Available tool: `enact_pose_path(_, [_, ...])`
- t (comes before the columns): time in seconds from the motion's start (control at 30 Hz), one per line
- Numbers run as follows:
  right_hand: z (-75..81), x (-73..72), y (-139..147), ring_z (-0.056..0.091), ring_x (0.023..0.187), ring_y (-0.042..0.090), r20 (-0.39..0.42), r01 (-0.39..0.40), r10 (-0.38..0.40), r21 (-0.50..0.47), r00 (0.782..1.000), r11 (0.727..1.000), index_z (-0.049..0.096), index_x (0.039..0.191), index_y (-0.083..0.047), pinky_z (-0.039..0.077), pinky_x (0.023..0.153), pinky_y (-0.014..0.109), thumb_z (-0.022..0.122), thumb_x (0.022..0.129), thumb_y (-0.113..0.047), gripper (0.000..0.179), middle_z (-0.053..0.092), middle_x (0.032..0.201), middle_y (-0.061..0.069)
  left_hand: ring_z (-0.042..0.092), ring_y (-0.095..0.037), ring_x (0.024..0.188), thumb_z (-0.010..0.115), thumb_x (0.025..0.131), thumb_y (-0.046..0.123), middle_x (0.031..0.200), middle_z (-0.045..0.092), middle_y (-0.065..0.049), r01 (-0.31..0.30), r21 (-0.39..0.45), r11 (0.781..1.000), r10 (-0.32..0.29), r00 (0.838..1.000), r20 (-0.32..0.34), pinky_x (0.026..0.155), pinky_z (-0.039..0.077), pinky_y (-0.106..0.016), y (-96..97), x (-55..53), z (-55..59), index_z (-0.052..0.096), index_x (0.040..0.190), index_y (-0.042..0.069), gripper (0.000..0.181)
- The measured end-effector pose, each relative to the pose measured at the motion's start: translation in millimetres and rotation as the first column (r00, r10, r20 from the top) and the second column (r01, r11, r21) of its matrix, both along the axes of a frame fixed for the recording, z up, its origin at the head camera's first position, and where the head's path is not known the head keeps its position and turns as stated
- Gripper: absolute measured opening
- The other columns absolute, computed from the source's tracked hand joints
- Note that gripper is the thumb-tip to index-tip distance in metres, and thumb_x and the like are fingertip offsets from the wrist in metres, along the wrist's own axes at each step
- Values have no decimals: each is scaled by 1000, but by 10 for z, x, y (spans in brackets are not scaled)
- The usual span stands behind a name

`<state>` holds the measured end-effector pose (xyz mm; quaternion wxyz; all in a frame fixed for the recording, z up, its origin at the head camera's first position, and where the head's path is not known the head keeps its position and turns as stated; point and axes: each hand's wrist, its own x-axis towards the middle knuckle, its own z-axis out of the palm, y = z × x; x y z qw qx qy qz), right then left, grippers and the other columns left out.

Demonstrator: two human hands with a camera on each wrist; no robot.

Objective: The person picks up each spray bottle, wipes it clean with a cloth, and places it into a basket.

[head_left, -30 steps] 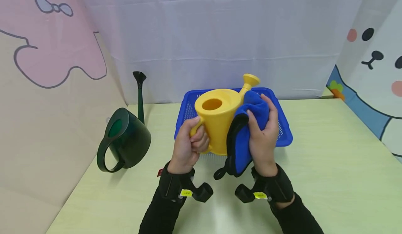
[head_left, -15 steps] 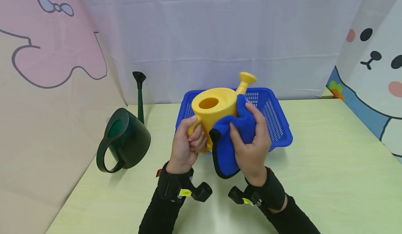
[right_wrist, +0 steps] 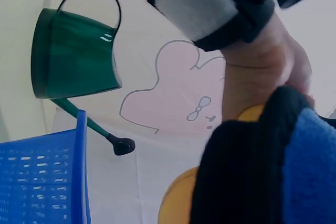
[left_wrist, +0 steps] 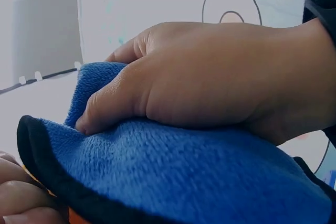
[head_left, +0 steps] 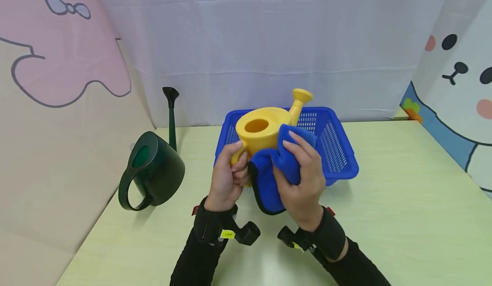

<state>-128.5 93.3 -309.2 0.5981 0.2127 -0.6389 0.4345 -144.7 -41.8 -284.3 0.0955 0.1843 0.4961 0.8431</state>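
Note:
My left hand grips the handle of a yellow watering can, which is held up in front of the blue basket with its spout toward the back right. With my right hand I hold a folded blue cloth with black edging against the can's near side, covering much of its body. In the left wrist view the right hand's thumb pinches the cloth from above, while the left hand's curled fingers show at the lower left. The right wrist view has the cloth's black edge over the yellow can.
A dark green watering can stands at the left of the table, its long spout pointing to the back. The blue plastic basket sits behind the hands, near the white curtain. Pale green tabletop extends to the right.
My right hand has moved left with the cloth, from the can's spout side across its near side, and then slightly down. The left hand and yellow can have barely shifted.

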Motion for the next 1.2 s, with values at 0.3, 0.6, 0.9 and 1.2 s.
enact_pose_path(0.3, [76,-55,214,59,104,13,226,-156,213,-249,951,956,51,115,7,47,92,26,63,85,-14,39,59,115,13,22,-12,36,21,95,21,44,32,12,76,-2,997,-76,994,-85,41,10,-30,22,-4,-48,34,51,24,45])
enact_pose_path(0.6, [111,-122,345,55,100,13,496,-179,399,-432,771,884,48,126,-10,46,89,20,54,91,-14,36,54,114,-7,19,-14,37,22,94,20,44,33,13,57,-13,998,-58,995,-86,41,10,-31,7,7,-47,33,52,24,44])
enact_pose_path(0.9, [65,-80,223,53,106,15,551,-215,408,-382,728,899,31,138,-10,46,92,24,51,90,-15,52,48,128,8,15,-14,36,21,95,20,44,24,7,61,6,998,-60,993,-101,38,8,-29,-5,-21,-35,29,51,20,45])
enact_pose_path(1.2, [-26,18,20,37,129,32,461,-151,147,-28,875,988,23,141,-2,33,104,53,56,86,-44,76,25,147,17,19,-4,34,29,95,23,45,26,12,-27,-8,1000,28,999,26,39,8,-22,-12,7,24,35,49,23,46])
